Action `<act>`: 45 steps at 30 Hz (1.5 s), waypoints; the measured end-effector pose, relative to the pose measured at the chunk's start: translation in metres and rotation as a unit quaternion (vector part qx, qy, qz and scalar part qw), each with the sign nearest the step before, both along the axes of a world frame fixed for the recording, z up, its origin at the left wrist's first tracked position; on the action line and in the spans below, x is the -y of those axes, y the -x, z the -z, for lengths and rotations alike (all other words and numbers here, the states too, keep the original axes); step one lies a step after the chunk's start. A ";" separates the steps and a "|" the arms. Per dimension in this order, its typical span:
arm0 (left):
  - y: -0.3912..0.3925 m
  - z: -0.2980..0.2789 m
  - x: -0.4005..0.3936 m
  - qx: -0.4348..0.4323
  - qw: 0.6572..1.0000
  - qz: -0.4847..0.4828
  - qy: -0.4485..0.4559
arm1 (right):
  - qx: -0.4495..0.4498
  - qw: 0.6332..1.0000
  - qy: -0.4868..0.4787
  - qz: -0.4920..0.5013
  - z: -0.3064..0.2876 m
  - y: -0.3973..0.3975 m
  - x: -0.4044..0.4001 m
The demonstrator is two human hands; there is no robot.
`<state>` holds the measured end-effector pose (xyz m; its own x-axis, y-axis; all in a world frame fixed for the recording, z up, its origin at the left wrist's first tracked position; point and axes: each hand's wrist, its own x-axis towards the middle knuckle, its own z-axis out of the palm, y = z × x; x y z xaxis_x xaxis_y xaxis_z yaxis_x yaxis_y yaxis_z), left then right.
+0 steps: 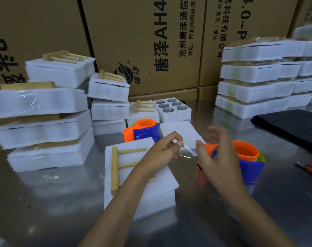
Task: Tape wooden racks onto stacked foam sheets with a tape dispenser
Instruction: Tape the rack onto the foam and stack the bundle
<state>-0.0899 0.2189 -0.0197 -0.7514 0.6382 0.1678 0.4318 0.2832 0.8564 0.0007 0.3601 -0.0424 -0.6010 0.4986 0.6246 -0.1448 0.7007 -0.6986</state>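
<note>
A wooden rack [118, 168] with three pegs lies flat on a stack of white foam sheets [160, 191] at the table's centre. My left hand [162, 150] hovers over the stack's right part and pinches the end of a clear tape strip [190, 152]. The strip runs right to an orange-and-blue tape dispenser [248, 163] standing on the table. My right hand [217, 155] is in front of that dispenser, blurred, fingers spread and loosely curved; whether it grips the dispenser is unclear. A second orange-and-blue dispenser [142, 130] stands behind the stack.
Taped foam bundles with racks pile up at left [42, 120] and at right [255, 90]. A foam block with round holes [173, 109] and loose foam sheets sit at the back. Cardboard boxes [144, 43] form the rear wall. A black sheet [292, 125] and pliers [310, 169] lie far right.
</note>
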 end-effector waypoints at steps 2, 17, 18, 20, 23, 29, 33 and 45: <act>-0.001 -0.002 -0.001 0.000 1.000 -0.003 0.008 | 0.060 0.987 0.120 -0.085 0.003 0.011 0.015; 0.006 0.020 -0.017 -0.195 0.949 -0.061 0.240 | 0.185 0.976 0.106 -0.033 0.036 0.018 0.016; 0.006 0.020 -0.017 -0.193 0.949 -0.060 0.242 | 0.189 0.975 0.108 -0.037 0.037 0.016 0.015; 0.006 0.020 -0.017 -0.184 0.950 -0.060 0.247 | 0.187 0.975 0.112 -0.048 0.039 0.013 0.016; 0.002 0.015 -0.014 -0.142 0.965 -0.065 0.212 | 0.171 0.974 0.134 -0.067 0.043 0.011 0.026; 0.001 0.005 -0.005 0.005 0.999 -0.034 0.018 | 0.170 0.916 0.351 -0.097 0.038 0.017 0.041; 0.003 0.007 -0.003 0.013 0.999 -0.029 0.001 | 0.147 0.893 0.405 -0.133 0.038 0.018 0.036; -0.019 -0.007 -0.001 -0.352 0.923 -0.153 0.028 | 0.264 0.959 -0.080 -0.069 0.049 0.014 0.047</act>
<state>-0.0711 0.2203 -0.0123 -0.6149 0.4369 0.6565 0.7681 0.5203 0.3732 -0.0132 0.3135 -0.0910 -0.9077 0.3152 0.2771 0.1004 0.8042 -0.5858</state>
